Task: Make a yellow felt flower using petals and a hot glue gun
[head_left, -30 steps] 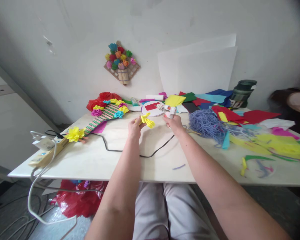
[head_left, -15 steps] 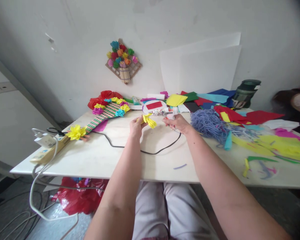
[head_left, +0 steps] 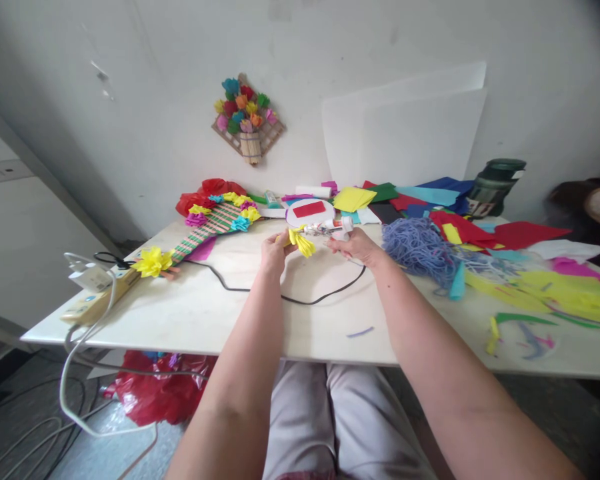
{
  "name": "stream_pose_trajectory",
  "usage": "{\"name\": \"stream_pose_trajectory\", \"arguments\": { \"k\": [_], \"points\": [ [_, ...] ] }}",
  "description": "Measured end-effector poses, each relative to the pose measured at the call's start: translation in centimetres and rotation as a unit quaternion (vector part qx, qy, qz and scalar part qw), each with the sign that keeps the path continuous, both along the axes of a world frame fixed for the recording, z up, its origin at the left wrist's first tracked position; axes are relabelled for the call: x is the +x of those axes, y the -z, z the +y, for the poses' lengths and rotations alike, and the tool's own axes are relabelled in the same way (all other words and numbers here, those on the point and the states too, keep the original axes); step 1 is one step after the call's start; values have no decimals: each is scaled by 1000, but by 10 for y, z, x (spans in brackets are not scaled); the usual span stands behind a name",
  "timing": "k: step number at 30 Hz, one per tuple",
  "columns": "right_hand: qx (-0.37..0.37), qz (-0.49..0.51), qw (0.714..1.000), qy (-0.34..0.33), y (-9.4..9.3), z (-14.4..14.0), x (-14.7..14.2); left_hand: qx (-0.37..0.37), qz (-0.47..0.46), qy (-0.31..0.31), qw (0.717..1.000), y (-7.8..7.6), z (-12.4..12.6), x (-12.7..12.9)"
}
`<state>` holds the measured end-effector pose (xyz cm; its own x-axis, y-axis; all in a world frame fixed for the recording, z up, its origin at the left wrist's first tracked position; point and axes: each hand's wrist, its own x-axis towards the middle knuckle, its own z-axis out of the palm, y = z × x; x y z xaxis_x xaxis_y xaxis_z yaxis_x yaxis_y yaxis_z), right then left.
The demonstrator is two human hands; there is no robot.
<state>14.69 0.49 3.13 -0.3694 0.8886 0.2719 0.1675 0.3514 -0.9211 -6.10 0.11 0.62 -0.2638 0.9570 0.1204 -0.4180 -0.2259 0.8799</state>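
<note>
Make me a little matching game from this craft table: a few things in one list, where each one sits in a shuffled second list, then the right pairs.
Things:
1. yellow paper flower
2. glue gun
3. blue yarn
4. power strip

Places:
A. lying in a heap on the table, just past the right hand
B. at the table's left corner, with cables plugged in
C. pinched in the left hand
D. gripped in the right hand, nozzle toward the flower

Pairs: 1-C, 2-D, 3-A, 4-B
</note>
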Motion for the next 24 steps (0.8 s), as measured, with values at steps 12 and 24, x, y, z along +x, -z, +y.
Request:
{"name": "stream_pose_trajectory", "arguments": {
  "k": [12, 24],
  "points": [
    [-6, -34, 999, 36, 2, 3, 0, 4, -2, 17, 1000, 0, 0, 1],
    [15, -72, 995, 68, -3, -4, -2, 4, -3, 29, 1000, -2, -2, 2]
  ]
}}
